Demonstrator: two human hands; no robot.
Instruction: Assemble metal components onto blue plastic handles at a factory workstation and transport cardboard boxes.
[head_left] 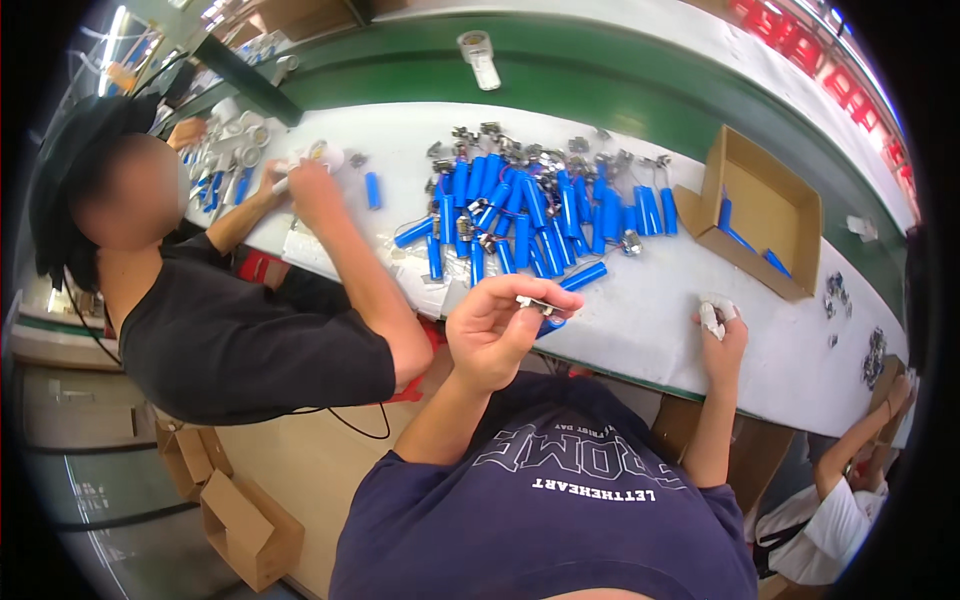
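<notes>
Left hand (488,335): thumb and fingers pinch a small metallic part (541,305) by the near edge of the counter (640,320). Right hand (722,340): white-covered fingers curled, contents cannot be told. Risk: slack pinch could drop the part among blue cylinders (522,242).

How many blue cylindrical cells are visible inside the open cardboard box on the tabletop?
3: an upper-left cell, a middle cell and a lower-right cell; more may be hidden.

Small silvery piece (538,305) — apparently metal, partly finger-covered — slightly tilted in the left grip (492,333)
</notes>
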